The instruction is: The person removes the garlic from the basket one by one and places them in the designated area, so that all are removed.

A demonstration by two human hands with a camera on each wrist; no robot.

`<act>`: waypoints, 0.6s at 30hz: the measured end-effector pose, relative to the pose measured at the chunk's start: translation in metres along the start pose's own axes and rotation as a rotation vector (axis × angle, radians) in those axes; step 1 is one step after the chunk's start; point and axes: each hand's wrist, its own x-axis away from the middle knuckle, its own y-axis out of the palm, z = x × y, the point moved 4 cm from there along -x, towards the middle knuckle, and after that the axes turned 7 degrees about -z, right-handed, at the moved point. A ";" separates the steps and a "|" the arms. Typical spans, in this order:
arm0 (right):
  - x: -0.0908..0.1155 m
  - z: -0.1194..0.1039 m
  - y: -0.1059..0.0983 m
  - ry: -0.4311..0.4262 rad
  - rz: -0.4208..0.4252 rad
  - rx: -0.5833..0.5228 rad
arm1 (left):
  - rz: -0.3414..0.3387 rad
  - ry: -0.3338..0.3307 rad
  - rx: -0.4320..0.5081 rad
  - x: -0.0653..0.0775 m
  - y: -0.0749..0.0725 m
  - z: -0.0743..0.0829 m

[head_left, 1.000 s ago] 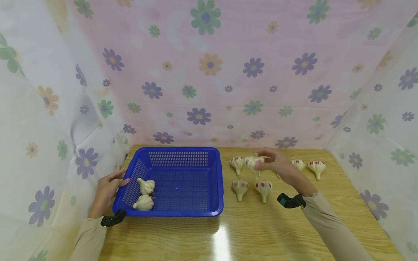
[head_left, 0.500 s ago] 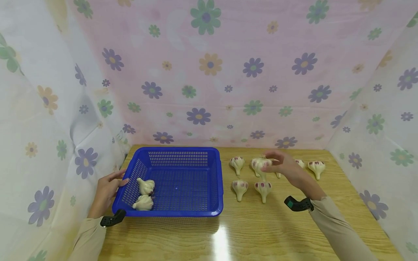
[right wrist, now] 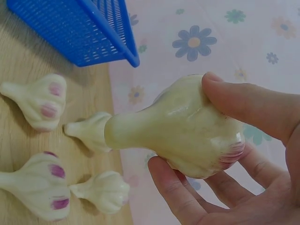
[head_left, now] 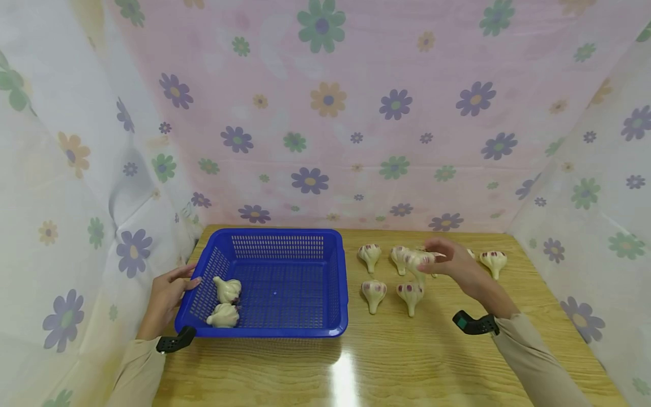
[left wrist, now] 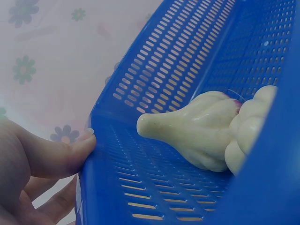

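My right hand (head_left: 458,270) holds a garlic bulb (right wrist: 187,126) between thumb and fingers, above the row of bulbs on the table; its stem points away from the palm in the right wrist view. At the left, my left hand (head_left: 165,297) grips the rim of a blue plastic basket (head_left: 261,333), thumb on the inner side and fingers outside, as the left wrist view shows. Two garlic bulbs lie inside the basket by its left wall, one bulb (head_left: 227,290) behind the other bulb (head_left: 224,316).
Right of the basket, more garlic bulbs lie in two rows on the wooden table (head_left: 396,362), among them a front bulb (head_left: 373,295), a back bulb (head_left: 369,257) and a far-right bulb (head_left: 493,263). Flowered cloth (head_left: 356,141) walls the back and both sides.
My right hand has moved rightward with the garlic bulb, away from the basket and along the back row. The left hand and the basket have stayed put.
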 end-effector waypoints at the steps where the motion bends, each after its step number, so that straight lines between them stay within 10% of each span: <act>1: 0.001 0.002 -0.001 0.001 0.002 0.007 | 0.000 0.000 -0.001 0.000 0.000 0.000; 18: 0.017 0.028 -0.014 0.020 0.003 0.050 | 0.000 0.000 -0.012 -0.002 0.000 -0.001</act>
